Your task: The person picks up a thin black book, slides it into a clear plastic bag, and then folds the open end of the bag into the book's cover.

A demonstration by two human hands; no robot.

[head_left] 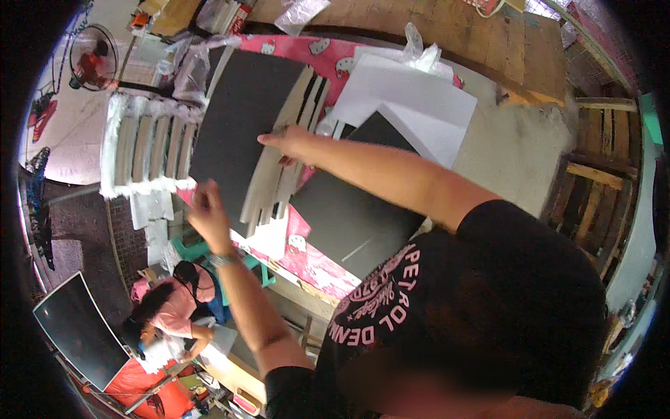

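A stack of dark flat sheets [241, 105] lies on a table under a pink patterned cover [296, 241], its pale edges fanned out in steps on the right side. My right hand [292, 144] is closed at that fanned edge, with a finger or thumb over the top sheet and the others beside the pale edges. My left hand [208, 215] is raised by the stack's lower left edge. Its fingers are curled and a little blurred; anything in them is hidden. Another dark sheet [356, 220] lies to the right, under my right forearm.
White sheets [408, 105] overlap the far right of the table. To the left sits a white-wrapped bundle [112, 150] with several grey strips. A wooden bench [433, 24] stands behind, wooden pallets [593, 174] at right, a fan [94, 59] far left. A person [174, 307] works at lower left.
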